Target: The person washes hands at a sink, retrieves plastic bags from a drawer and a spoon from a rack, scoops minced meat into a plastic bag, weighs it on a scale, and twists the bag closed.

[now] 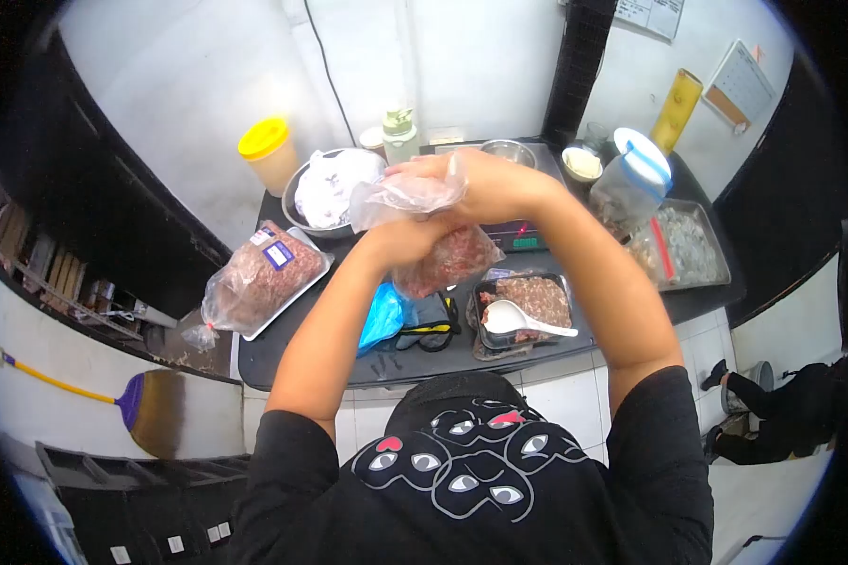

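Observation:
A clear plastic bag of ground meat (pixel 448 262) hangs from my two hands over the middle of the black table. My left hand (pixel 410 241) is closed round the neck of the bag. Higher up, my right hand (pixel 471 184) grips the bag's loose plastic top; its fingertips are partly hidden. Below and to the right, a black tray of ground meat (pixel 534 299) holds a white spoon (pixel 509 318). Behind the bag, a scale with a lit green display (pixel 525 242) is partly covered by my right arm.
A large meat bag (pixel 266 273) lies on a white tray at left. A metal bowl (pixel 292 193), yellow-lidded tub (pixel 267 141) and bottle (pixel 400 135) stand behind. At right is a metal tray (pixel 716 247) with bags. Another person (pixel 782 410) is at far right.

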`<action>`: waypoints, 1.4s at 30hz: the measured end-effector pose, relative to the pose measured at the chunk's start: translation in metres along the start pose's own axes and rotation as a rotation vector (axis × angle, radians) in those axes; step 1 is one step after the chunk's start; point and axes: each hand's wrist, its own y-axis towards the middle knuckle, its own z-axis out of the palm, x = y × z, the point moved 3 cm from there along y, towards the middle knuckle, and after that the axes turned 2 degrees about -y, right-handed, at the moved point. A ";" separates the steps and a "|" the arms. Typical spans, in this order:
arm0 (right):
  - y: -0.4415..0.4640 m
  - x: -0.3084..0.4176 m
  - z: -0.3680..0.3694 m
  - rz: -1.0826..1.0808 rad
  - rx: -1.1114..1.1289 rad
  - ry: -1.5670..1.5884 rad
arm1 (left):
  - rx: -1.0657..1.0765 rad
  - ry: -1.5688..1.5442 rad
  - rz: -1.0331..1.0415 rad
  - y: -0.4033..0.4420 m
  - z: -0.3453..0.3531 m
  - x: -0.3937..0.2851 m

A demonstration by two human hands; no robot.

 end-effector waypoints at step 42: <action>-0.079 -0.013 0.046 0.265 -0.611 0.496 | -0.002 -0.893 -0.003 -0.008 0.029 0.035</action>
